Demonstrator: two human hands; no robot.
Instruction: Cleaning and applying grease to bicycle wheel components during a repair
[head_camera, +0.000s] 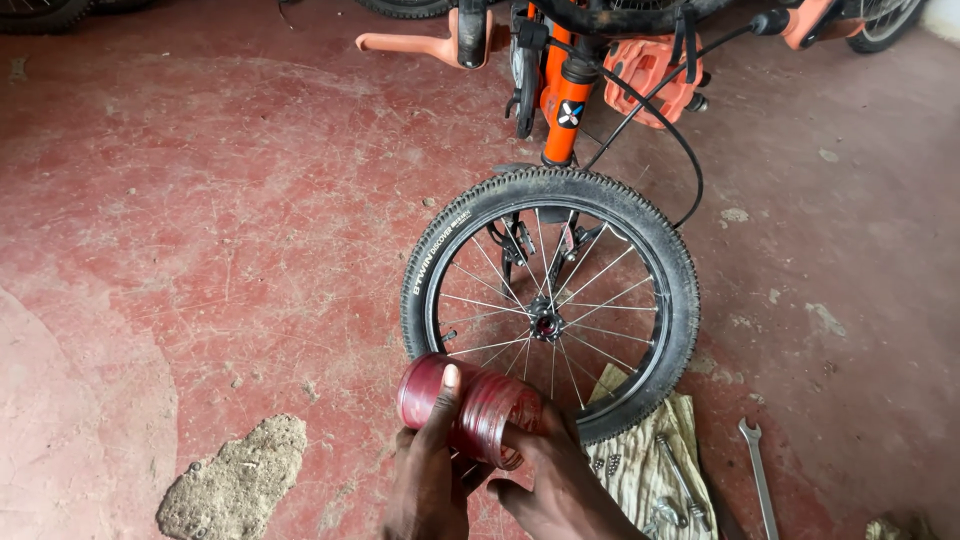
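Now red jar (470, 405) gripped by left hand (430, 475), lid end clasped by right hand (560, 480); body best kept steadied, level.

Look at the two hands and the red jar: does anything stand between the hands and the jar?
Nothing visible does. The left hand and right hand both touch the red jar directly, the left thumb lying over its lid end. The bicycle wheel stands beyond the jar, not between it and the hands.
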